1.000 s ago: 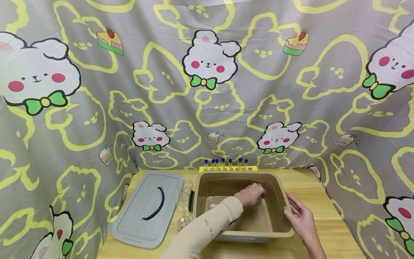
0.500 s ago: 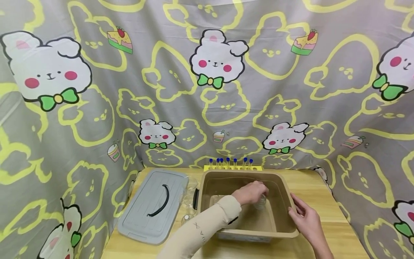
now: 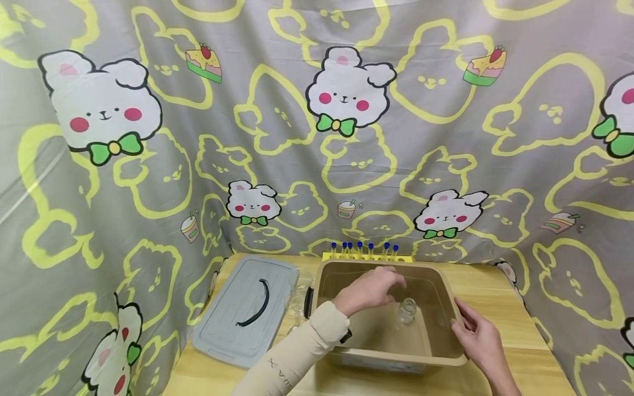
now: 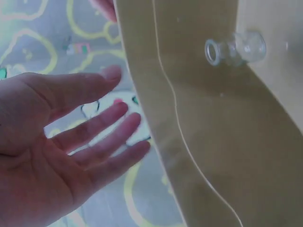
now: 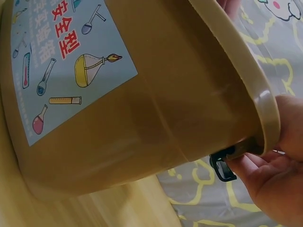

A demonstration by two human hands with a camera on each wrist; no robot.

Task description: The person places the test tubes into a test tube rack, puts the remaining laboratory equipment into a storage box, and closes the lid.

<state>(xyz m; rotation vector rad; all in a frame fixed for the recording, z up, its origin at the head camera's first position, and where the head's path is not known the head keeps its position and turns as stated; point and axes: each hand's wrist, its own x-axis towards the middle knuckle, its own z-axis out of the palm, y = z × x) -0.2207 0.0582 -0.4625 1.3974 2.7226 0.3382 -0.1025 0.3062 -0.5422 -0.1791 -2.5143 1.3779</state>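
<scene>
A brown plastic storage box stands on the table with its top uncovered. Inside, toward the right end, a small clear glass bottle stands on the box floor; the left wrist view shows its narrow neck and round mouth. My left hand, fingers spread and holding nothing, hovers over the box just left of the bottle. My right hand grips the box's right rim, and in the right wrist view its thumb lies by a black latch. A sticker with printed lab glassware covers part of the box's outer side.
Left of the box lies a grey lid with a black handle. Clear glassware, partly hidden by my sleeve, stands between lid and box. Behind the box is a yellow rack of blue-capped test tubes. Patterned curtains surround the table.
My left hand has let go of the glass bottle and drawn back to the left, leaving it in the box. My right hand stays at the rim. The head view has turned slightly left.
</scene>
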